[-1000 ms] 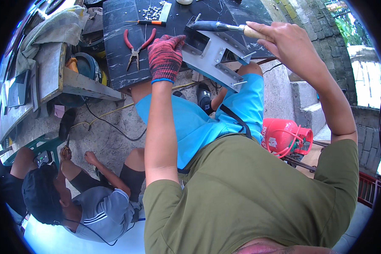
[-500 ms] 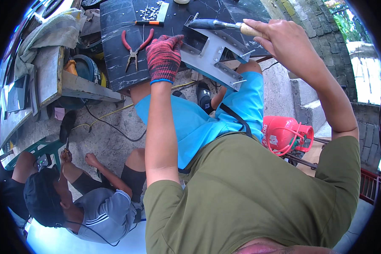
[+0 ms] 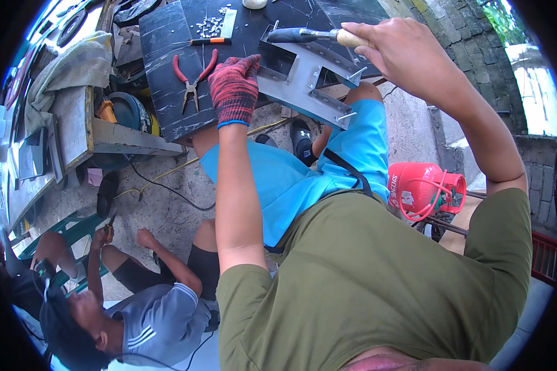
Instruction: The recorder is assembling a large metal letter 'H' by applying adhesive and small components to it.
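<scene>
My right hand grips the pale wooden handle of a tool with a long dark metal blade. The blade lies across the far edge of a grey metal frame, which has cut-outs, raised flanges and bolts sticking out. My left hand, in a red and black knit glove, is closed on the frame's left edge; its fingertips are partly hidden. The frame spans from the dark marbled tabletop toward my knee. Left of the glove lie open red-handled pliers.
Beyond the pliers are an orange and black screwdriver and small metal pieces. A side bench with a cloth stands left. A co-worker sits lower left. A red gas cylinder is by my right side.
My view has shifted slightly; both hands, the tool and the frame keep nearly the same places relative to each other. The co-worker's head has turned and moved lower.
</scene>
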`<state>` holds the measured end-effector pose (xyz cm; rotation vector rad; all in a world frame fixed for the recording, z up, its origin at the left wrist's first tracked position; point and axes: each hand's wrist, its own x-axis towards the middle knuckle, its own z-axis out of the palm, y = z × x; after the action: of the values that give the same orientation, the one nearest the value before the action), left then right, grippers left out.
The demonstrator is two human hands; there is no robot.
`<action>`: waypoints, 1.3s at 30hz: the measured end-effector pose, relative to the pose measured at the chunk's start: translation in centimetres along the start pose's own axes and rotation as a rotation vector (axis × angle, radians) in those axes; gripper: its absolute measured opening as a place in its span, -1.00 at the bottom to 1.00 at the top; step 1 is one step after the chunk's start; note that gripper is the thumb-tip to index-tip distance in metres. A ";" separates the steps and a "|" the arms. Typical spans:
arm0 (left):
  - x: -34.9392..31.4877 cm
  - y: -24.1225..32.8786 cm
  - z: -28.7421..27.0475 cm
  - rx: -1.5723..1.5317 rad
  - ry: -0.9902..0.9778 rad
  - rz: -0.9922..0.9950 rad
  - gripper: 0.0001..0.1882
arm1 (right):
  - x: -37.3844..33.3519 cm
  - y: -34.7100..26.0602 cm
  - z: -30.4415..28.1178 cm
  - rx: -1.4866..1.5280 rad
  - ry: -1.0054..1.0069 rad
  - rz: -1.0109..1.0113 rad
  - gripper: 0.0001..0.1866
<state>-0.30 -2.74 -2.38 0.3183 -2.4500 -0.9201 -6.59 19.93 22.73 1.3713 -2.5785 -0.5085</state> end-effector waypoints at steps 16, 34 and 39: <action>0.3 0.6 0.3 -0.049 0.010 0.009 -0.73 | -6.2 11.2 -1.3 0.572 0.097 0.173 -0.50; -0.9 -0.3 0.4 0.021 0.201 0.084 -0.79 | 3.2 23.4 36.7 0.710 0.426 0.440 -0.48; -0.5 0.0 0.6 -0.035 0.238 0.084 -0.81 | 5.5 22.2 38.8 0.751 0.388 0.547 -0.42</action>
<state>-0.20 -2.20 -2.96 0.2921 -2.2098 -0.8373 -38.76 35.20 -4.81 0.7021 -2.7058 0.7931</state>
